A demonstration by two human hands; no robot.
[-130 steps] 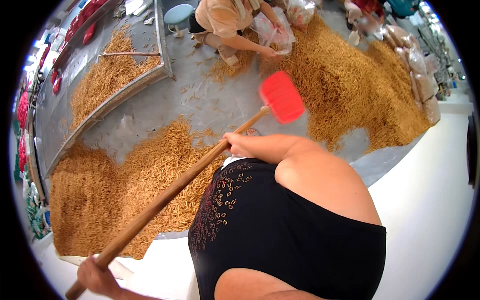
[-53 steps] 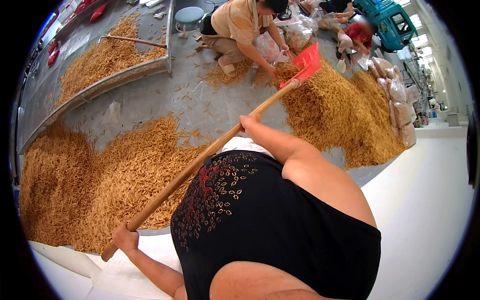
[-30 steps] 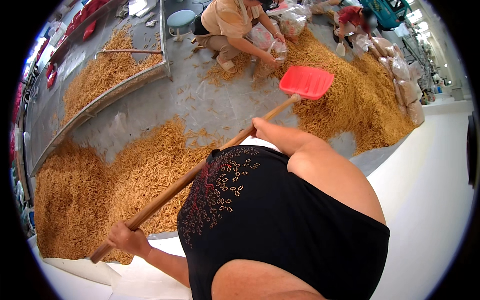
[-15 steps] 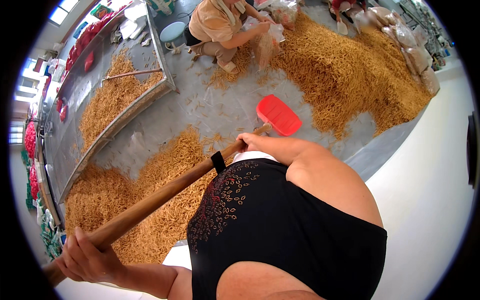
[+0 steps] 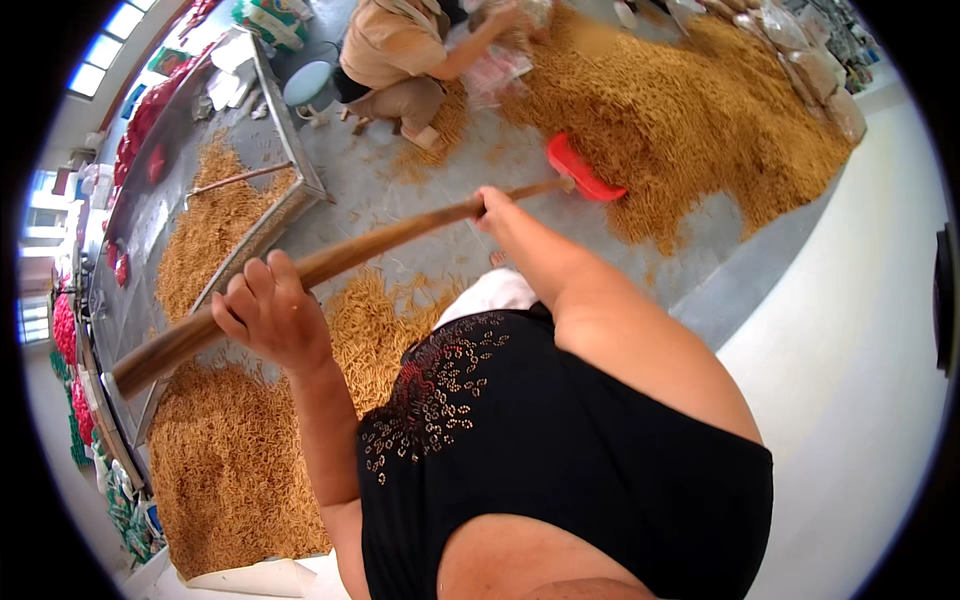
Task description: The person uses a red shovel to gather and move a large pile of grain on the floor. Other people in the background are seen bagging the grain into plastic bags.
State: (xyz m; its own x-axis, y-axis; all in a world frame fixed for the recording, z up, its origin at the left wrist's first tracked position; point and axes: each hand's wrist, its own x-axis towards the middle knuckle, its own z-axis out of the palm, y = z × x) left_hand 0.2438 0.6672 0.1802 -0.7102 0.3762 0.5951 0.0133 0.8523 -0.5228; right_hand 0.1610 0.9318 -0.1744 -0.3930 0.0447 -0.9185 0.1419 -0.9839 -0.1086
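A shovel with a long wooden handle [image 5: 370, 243] and a red scoop blade [image 5: 583, 172] slants across the view, its blade at the far right end. My left hand [image 5: 275, 312] is closed around the handle near its butt end at the left. Farther along, my right hand [image 5: 488, 207] grips the handle closer to the blade. The blade is tilted and touches the near edge of a large heap of tan stick-shaped pieces [image 5: 680, 120]. Whether any pieces lie in the blade is hidden.
Another heap of sticks [image 5: 240, 465] lies at the near left. Behind it, a low-walled metal bed [image 5: 290, 205] holds more sticks and a thin rod. A person in a tan shirt [image 5: 385, 45] crouches by a plastic bag, beside a pale blue stool [image 5: 308, 82]. Sacks [image 5: 800, 85] stand far right.
The shovel blade has moved away to the far heap and turned on edge. My left hand has risen and moved forward with the handle's butt; my right hand has moved farther away too.
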